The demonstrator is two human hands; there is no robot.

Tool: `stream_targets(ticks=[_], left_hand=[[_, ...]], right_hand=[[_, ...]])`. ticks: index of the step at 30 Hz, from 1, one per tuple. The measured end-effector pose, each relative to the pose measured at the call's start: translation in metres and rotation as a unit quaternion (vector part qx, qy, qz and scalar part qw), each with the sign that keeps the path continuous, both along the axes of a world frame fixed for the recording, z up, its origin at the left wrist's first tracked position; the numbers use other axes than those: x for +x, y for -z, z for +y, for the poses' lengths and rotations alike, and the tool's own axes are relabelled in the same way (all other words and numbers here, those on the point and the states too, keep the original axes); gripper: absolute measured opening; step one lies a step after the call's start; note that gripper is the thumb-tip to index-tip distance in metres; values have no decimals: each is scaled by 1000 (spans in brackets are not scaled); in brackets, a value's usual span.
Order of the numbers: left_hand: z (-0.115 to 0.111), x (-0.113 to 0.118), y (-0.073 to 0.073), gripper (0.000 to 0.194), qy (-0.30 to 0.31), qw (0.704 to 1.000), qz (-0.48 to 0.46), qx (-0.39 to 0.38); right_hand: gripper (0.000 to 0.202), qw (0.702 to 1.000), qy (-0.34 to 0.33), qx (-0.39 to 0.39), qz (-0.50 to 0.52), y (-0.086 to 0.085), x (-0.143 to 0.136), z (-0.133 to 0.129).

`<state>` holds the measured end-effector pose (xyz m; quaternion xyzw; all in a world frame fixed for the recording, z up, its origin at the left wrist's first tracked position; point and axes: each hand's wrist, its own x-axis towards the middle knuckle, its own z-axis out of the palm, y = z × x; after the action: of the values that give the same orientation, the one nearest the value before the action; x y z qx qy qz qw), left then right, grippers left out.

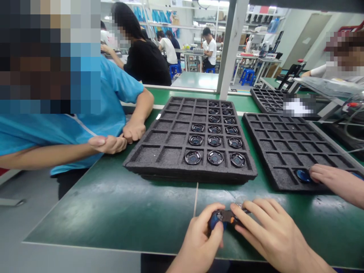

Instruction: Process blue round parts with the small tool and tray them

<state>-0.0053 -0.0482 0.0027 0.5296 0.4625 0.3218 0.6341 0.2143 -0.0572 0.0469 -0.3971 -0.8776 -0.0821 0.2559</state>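
Note:
Low in the head view, my left hand (203, 235) grips a small round blue-and-black part (215, 220) between thumb and fingers. My right hand (267, 227) meets it from the right, its fingers closed on a dark piece with an orange spot (232, 220); whether this piece is joined to the round part I cannot tell. Both hands are above the green table's front area. Beyond them lies a black foam tray (190, 172) with round dark parts (215, 157) in its right-hand columns.
A second foam tray (280, 182) lies to the right, where another person's hand (327, 176) touches a blue round part (303, 175). At the left, a person in a blue shirt (113, 83) rests both hands by the first tray. A metal post (231, 49) stands behind.

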Motion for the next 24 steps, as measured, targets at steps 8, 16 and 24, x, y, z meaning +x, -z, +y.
stream_targets(ticks=[8,16,24], left_hand=[[5,5,-7,63,4,998,-14,-67],[5,9,-7,64,-10,994,-42,-103],[5,10,-5,56,-13,986,-98,-132]], right_hand=[[27,1000,3,9,-9,10,2,-6],[26,1000,13,17,5,11,2,-7],[25,1000,4,12,5,3,6,-7]])
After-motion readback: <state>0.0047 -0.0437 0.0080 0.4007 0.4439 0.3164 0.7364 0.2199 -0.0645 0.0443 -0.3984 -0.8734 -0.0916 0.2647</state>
